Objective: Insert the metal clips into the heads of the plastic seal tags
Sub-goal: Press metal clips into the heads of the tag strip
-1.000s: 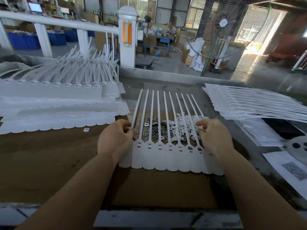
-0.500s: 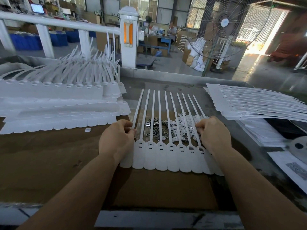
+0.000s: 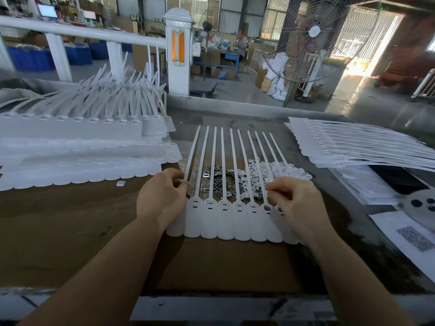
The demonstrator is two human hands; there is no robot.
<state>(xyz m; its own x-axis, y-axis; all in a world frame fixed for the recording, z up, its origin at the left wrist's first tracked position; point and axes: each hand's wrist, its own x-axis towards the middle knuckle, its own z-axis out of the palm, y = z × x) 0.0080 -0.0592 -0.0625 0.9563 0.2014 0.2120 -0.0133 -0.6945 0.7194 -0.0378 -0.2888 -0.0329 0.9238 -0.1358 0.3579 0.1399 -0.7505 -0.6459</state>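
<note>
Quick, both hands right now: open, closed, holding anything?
Left hand: fingers curled, pinching the leftmost strap of the seal tag strip.
Right hand: fingers curled at the strip's right end; any held clip cannot be told.

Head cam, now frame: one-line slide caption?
Both hands, left and right, work a joined row of white seal tags lying over loose metal clips on the workbench.

Your left hand and right hand are bare: no gloves, rings, watch or wristband show. Both your forearms are uncovered too, with no sleeve cuff visible anywhere along them up to the bottom edge of the view. Your fingernails look short and unpainted.
</note>
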